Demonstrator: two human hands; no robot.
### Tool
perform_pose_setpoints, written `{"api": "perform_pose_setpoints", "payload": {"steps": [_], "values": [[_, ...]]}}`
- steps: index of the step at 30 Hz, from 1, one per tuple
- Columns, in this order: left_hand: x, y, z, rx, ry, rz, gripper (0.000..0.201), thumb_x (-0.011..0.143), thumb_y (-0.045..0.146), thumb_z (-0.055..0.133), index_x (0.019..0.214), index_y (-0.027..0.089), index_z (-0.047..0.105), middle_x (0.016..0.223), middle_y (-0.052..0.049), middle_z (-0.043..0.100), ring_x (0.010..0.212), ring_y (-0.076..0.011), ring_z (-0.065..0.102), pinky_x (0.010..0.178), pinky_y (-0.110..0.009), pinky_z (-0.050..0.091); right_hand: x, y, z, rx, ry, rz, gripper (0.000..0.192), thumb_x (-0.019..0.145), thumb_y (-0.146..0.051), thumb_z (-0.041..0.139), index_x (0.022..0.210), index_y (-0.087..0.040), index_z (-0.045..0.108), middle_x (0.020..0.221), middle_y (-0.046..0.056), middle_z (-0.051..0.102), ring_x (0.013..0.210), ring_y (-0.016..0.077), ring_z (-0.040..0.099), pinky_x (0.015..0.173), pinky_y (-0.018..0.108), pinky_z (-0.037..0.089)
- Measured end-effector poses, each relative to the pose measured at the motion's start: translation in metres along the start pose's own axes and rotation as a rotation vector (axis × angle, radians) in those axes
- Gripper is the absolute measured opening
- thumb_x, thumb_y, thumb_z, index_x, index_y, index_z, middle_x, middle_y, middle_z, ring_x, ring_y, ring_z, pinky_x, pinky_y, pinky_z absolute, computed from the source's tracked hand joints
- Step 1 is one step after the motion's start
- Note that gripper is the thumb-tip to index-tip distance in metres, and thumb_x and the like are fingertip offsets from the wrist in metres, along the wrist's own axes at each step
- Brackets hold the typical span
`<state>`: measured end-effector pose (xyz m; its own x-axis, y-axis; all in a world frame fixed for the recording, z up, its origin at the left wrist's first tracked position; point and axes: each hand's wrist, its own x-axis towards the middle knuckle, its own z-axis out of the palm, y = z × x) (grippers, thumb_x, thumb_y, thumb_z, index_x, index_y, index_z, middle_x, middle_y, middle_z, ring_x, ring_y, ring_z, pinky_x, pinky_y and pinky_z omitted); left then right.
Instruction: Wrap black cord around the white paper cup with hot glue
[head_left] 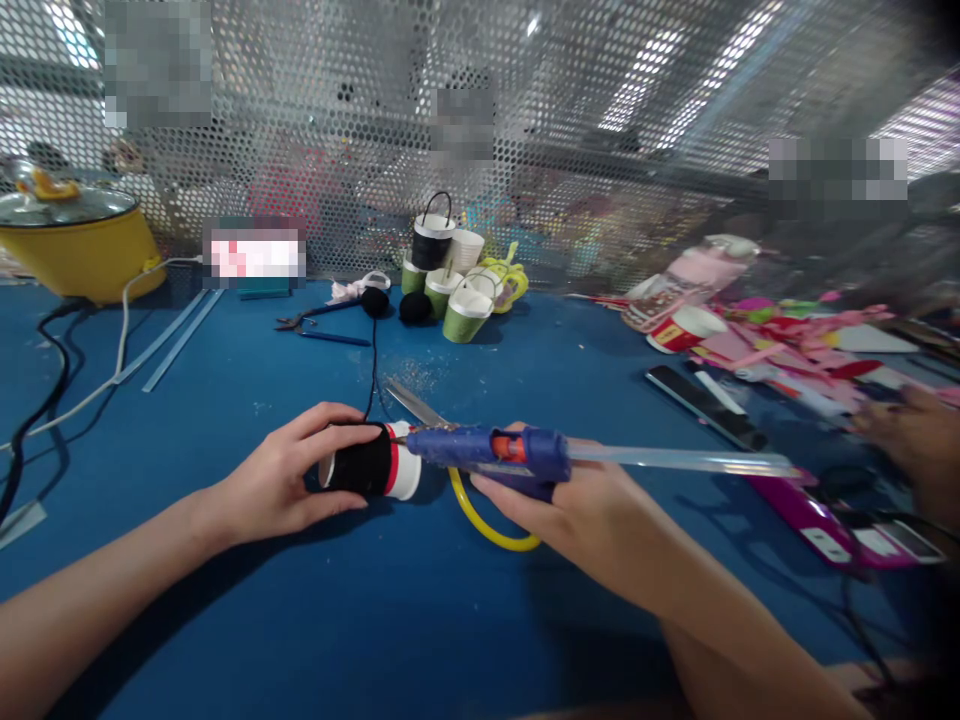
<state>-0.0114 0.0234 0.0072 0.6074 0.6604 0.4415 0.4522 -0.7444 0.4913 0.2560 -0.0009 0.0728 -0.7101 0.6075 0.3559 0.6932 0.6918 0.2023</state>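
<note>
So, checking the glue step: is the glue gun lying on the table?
No, the right hand holds the glue gun against the cup.

A blue tabletop [225, 620] carries everything here. At its far left stands a yellow round cooker with a glass lid [75, 240], its white cable [112, 350] and a black cable [45, 400] trailing over the surface. Two pale blue flat strips [176, 340] lie near a pair of blue-handled pliers [315, 325]. Further back sits a cluster of small paper cups wrapped in green, white and black [450, 280], with black yarn balls [414, 307] just beside them. At the right lies a heap of pink paper scraps [787, 345] and a black flat bar [705, 405].
</note>
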Motion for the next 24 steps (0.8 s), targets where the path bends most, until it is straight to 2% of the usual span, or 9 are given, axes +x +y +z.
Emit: {"api": "perform_pose_setpoints", "payload": {"steps": [3,9,11,16,21,24], "values": [[0.001,0.0,0.0,-0.016,0.009,-0.034,0.045,0.077,0.027,0.062,0.119,0.02,0.046,0.117,-0.011,0.049,0.108,-0.0215,0.05,0.09,-0.036,0.046,-0.003,0.001,0.001,-0.06,-0.003,-0.125,0.029,0.075,-0.007,0.05,0.085,-0.026,0.069,0.073,0.002,0.071,0.068,0.0162,0.065,0.065,0.026,0.05],[0.003,0.001,0.001,-0.052,0.045,-0.068,0.046,0.076,0.031,0.063,0.118,0.019,0.048,0.114,-0.011,0.052,0.104,-0.0216,0.053,0.088,-0.036,0.047,-0.005,0.002,0.003,-0.002,-0.009,-0.123,0.033,0.076,-0.006,0.047,0.089,-0.027,0.069,0.079,0.001,0.072,0.076,0.0171,0.066,0.07,0.028,0.052],[0.003,0.001,0.001,-0.066,0.056,-0.083,0.046,0.076,0.031,0.064,0.117,0.019,0.048,0.112,-0.011,0.053,0.103,-0.0219,0.053,0.087,-0.037,0.047,-0.003,0.001,0.001,0.033,-0.011,-0.083,0.032,0.078,-0.009,0.045,0.087,-0.027,0.07,0.077,0.002,0.072,0.077,0.019,0.067,0.069,0.03,0.053],[0.005,0.002,0.0,-0.079,0.067,-0.122,0.046,0.074,0.032,0.065,0.115,0.018,0.049,0.109,-0.011,0.056,0.099,-0.0218,0.055,0.084,-0.037,0.048,0.002,-0.003,-0.005,0.128,-0.065,0.128,0.022,0.079,-0.023,0.05,0.075,-0.026,0.072,0.066,0.006,0.069,0.078,0.025,0.067,0.062,0.033,0.055],[0.007,0.003,-0.001,-0.07,0.059,-0.168,0.046,0.074,0.034,0.065,0.114,0.017,0.05,0.106,-0.01,0.057,0.094,-0.021,0.057,0.081,-0.036,0.049,0.004,-0.006,-0.007,0.16,-0.067,0.087,0.026,0.081,-0.022,0.046,0.075,-0.025,0.071,0.067,0.006,0.069,0.071,0.0235,0.066,0.061,0.034,0.055],[0.007,0.003,-0.002,-0.076,0.064,-0.191,0.046,0.074,0.035,0.064,0.114,0.016,0.05,0.103,-0.009,0.058,0.091,-0.0205,0.057,0.079,-0.035,0.049,0.003,-0.008,-0.004,0.212,-0.059,0.134,0.024,0.081,-0.022,0.047,0.075,-0.025,0.07,0.072,0.004,0.07,0.075,0.0224,0.066,0.064,0.032,0.054]]}}
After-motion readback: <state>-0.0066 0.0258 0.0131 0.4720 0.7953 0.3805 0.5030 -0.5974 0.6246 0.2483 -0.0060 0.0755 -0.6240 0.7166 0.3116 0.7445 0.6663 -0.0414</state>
